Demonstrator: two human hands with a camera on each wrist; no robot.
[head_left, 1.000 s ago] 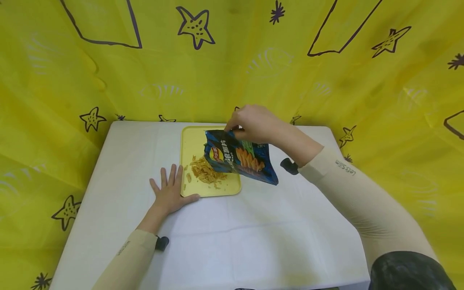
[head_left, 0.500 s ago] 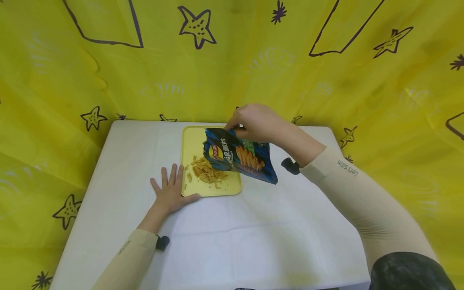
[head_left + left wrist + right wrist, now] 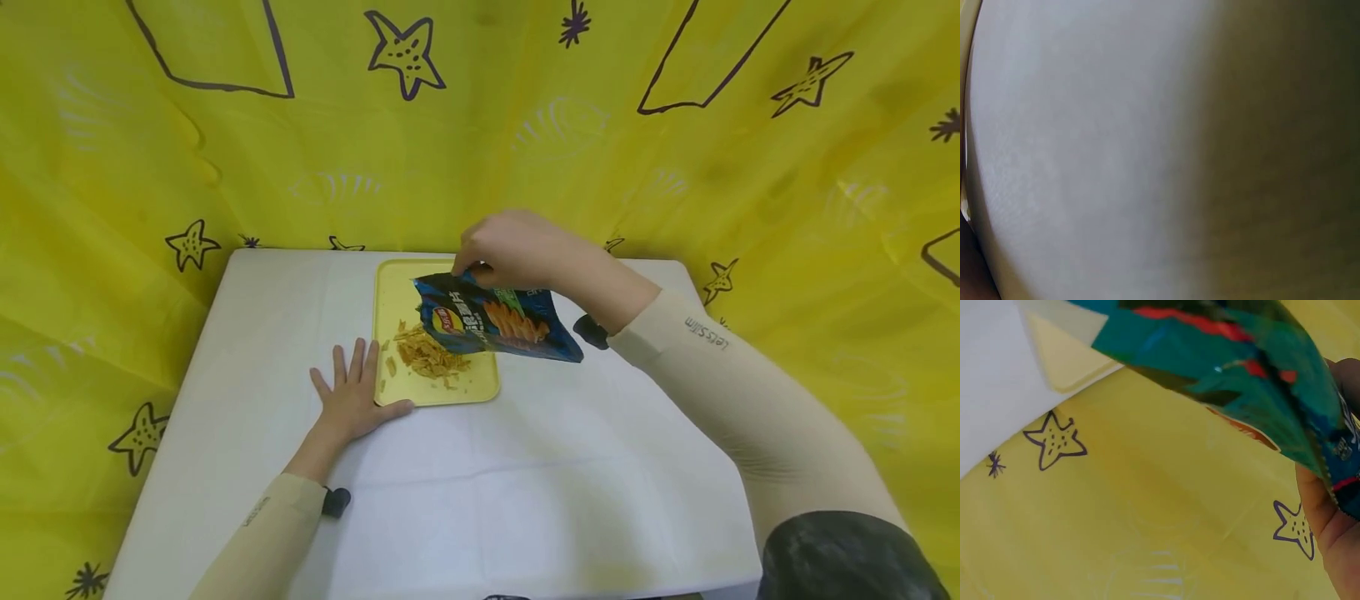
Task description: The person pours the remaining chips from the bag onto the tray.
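Note:
My right hand (image 3: 510, 248) grips the upper edge of a dark blue chip bag (image 3: 480, 321), tilted so its left end hangs over a yellow tray (image 3: 397, 287). A heap of broken potato chips (image 3: 427, 354) lies on the tray, partly covered by the bag. With fingers spread, my left hand (image 3: 352, 404) rests at the tray's near left corner, thumb along the front edge. In the right wrist view the chip bag (image 3: 1210, 369) crosses the top, and part of the right hand (image 3: 1329, 531) shows at the right. The left wrist view is mostly blurred tablecloth.
A white cloth covers the table (image 3: 480, 500). Behind it and at both sides hangs a yellow curtain (image 3: 480, 150) with drawn starfish. A dark round object (image 3: 847, 554) sits at the lower right, by the right arm.
Over the last half second my right hand has shifted slightly left and up, and the bag's right end has risen. My left hand and the tray stay put.

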